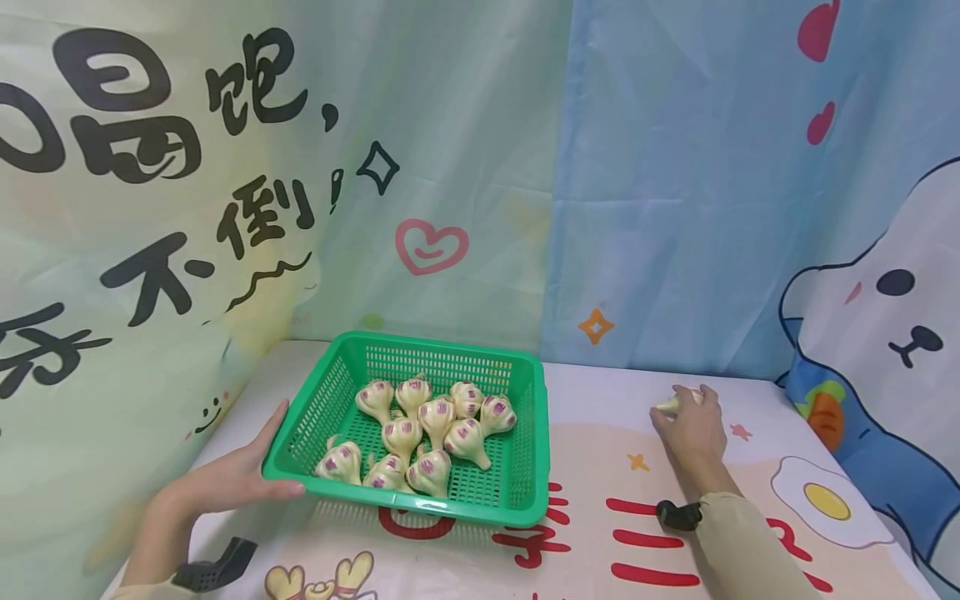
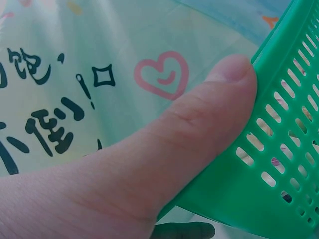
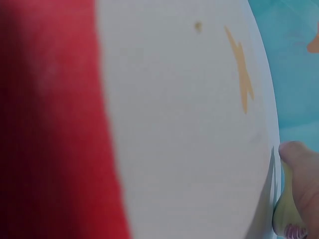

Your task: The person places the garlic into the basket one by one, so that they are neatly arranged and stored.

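Observation:
On the left of the table a green plastic basket [image 1: 405,496] holds several garlic bulbs [image 1: 437,417], pale with purple marks. My left hand [image 1: 232,475] rests against its near left corner, the thumb and visible fingers straight and spread along the sides. In the left wrist view the thumb [image 2: 199,119] presses the basket's outer wall [image 2: 239,189] beside its rim. Far to the right, my right hand [image 1: 693,433] pinches a single garlic bulb [image 1: 667,406] low at the table's back. Part of that garlic bulb [image 3: 286,216] shows below the fingers in the right wrist view.
A printed cloth [image 1: 585,467] with red strokes and a fried egg [image 1: 828,500] covers the table. Behind it hangs a blue-green curtain [image 1: 480,167] with drawings, and a white bear picture [image 1: 892,333] is at the right. Each wrist wears a black camera [image 1: 217,567].

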`<state>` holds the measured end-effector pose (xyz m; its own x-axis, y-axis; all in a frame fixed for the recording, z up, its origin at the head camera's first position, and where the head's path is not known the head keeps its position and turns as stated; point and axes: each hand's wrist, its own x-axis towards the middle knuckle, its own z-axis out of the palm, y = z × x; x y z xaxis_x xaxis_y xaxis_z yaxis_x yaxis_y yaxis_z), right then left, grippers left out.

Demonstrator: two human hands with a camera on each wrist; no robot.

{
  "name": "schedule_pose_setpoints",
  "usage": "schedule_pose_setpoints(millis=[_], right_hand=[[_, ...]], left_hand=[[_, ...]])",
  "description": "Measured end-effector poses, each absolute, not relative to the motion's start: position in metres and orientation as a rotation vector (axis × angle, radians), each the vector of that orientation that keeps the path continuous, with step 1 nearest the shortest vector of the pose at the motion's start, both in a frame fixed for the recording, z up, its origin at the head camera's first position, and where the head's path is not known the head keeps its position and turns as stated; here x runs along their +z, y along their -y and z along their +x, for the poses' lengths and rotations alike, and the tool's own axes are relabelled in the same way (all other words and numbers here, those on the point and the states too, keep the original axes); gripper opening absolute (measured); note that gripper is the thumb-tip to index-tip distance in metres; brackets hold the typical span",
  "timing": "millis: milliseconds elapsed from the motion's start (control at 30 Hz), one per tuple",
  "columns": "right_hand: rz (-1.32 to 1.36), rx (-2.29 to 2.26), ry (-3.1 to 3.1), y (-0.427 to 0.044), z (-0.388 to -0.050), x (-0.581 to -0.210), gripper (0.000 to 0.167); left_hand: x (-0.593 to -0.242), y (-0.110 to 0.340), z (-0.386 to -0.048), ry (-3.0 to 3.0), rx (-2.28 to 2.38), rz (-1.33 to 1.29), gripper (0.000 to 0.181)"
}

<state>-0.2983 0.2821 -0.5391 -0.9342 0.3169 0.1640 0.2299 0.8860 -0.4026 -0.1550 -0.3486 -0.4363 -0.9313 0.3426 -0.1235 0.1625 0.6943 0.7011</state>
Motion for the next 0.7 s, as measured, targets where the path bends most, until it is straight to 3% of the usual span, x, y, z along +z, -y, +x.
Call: schedule_pose_setpoints(millis=[700], right_hand=[[-0.436, 0.561, 2.823, -0.2819, -0.2969, -0.5372, 0.066]], left_hand=[[-0.4378, 0.3499, -0.1555, -2.696, 1.034, 0.437, 0.116]])
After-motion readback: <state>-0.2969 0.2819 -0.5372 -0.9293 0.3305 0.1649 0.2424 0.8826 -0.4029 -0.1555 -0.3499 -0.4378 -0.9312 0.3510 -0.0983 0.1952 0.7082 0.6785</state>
